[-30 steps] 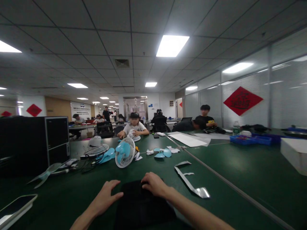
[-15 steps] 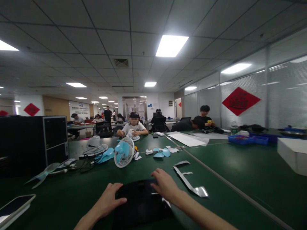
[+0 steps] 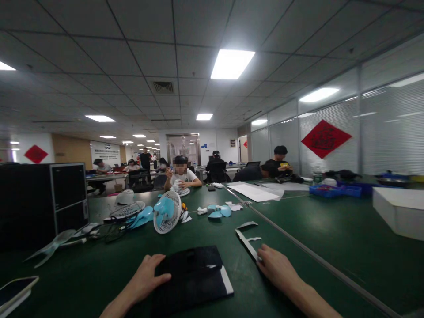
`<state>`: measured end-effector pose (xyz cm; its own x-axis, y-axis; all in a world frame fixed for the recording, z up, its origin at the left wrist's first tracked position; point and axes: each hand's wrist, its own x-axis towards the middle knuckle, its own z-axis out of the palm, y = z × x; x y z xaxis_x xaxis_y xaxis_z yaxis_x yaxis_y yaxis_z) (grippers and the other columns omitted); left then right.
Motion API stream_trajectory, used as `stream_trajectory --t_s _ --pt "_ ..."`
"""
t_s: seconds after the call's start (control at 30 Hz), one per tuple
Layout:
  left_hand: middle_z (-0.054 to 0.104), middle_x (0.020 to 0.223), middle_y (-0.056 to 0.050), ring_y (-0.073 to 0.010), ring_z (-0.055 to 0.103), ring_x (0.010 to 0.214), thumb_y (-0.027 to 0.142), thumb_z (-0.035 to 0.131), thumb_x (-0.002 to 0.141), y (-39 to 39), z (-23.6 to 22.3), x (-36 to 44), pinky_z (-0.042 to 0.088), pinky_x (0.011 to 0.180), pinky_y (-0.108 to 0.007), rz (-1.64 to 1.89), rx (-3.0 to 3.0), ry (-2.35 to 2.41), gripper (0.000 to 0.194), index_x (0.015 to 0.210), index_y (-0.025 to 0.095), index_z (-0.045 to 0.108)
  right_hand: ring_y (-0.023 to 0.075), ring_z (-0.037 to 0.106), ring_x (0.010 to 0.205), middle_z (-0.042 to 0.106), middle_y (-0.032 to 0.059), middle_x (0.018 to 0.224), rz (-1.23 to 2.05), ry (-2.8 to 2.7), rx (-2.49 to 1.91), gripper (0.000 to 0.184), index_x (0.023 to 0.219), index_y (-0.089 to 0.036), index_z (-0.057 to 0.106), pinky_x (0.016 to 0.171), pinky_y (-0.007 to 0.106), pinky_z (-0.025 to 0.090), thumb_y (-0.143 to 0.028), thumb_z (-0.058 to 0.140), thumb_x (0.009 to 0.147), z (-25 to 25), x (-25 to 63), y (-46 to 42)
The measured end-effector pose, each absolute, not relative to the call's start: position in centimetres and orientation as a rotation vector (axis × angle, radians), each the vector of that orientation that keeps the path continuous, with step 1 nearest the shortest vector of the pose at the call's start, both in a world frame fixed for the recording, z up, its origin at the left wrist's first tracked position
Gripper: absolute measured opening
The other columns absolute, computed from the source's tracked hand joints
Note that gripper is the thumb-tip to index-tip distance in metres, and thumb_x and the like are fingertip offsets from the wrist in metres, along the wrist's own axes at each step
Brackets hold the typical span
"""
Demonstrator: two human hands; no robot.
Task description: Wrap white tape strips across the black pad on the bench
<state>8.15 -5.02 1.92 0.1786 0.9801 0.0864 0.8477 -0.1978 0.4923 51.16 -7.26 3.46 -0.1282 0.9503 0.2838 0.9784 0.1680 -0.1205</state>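
Observation:
My left hand (image 3: 145,278) grips the left edge of a black flat rectangular panel (image 3: 192,276) lying on the green table, its thumb over the top face. The panel has a white patch (image 3: 227,281) along its right edge and a small torn-looking white spot higher up. To the right, my right hand (image 3: 278,269) has its fingers closed at the lower end of a thin whitish strip (image 3: 245,242) with curled, torn ends. The palm covers that end of the strip. A gap of bare table separates my right hand from the panel.
Ahead stand a fan head with blue blades (image 3: 167,211), a loose blue fan blade (image 3: 219,211) and paper scraps. A black computer case (image 3: 69,190) and a phone (image 3: 16,289) are left. Right are a white box (image 3: 397,212) and blue trays (image 3: 334,190). A person (image 3: 190,176) sits opposite.
My right hand has left the black panel and moved right to the whitish strip. The panel now lies flatter and is more visible. My left hand stays at its left edge.

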Motion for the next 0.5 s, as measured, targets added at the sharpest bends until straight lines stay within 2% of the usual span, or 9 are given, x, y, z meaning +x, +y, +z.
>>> stream_trajectory --t_s 0.2,0.27,0.37,0.5 --pt "0.05 0.135 -0.01 -0.0261 0.044 0.12 0.063 0.055 0.071 -4.9 1.7 7.9 0.034 0.103 -0.035 0.58 2.142 1.716 0.08 0.133 0.014 0.046 0.0186 0.062 0.075 0.063 0.0103 0.09 -0.183 -2.071 -1.882 0.026 0.078 -0.016 0.065 0.066 0.027 0.043 -0.015 0.04 0.084 4.9 51.5 -7.4" --pt "0.051 0.135 -0.01 -0.026 0.044 0.12 0.062 0.056 0.071 -5.0 1.8 8.0 0.034 0.103 -0.035 0.585 2.132 1.716 0.079 0.133 0.013 0.046 0.0187 0.062 0.072 0.063 0.009 0.086 -0.248 -1.98 -1.831 0.027 0.077 -0.016 0.064 0.065 0.028 0.043 -0.018 0.039 0.085 5.3 52.4 -7.5" --pt "0.051 0.135 -0.009 -0.0262 0.045 0.121 0.06 0.056 0.071 -5.2 2.0 8.2 0.033 0.104 -0.036 0.603 2.128 1.712 0.078 0.134 0.015 0.046 0.0196 0.062 0.074 0.063 0.0083 0.088 -0.304 -1.791 -1.645 0.028 0.087 -0.017 0.064 0.069 0.029 0.045 -0.028 0.038 0.087 5.9 53.7 -7.7" --pt "0.05 0.137 -0.009 -0.0276 0.042 0.124 0.061 0.058 0.07 -5.1 2.3 8.3 0.032 0.106 -0.04 0.693 2.162 1.703 0.073 0.128 0.017 0.052 0.0199 0.06 0.073 0.064 0.0081 0.09 -0.149 -1.602 -1.387 0.031 0.091 -0.018 0.064 0.068 0.03 0.046 -0.04 0.043 0.085 7.7 53.2 -8.7"
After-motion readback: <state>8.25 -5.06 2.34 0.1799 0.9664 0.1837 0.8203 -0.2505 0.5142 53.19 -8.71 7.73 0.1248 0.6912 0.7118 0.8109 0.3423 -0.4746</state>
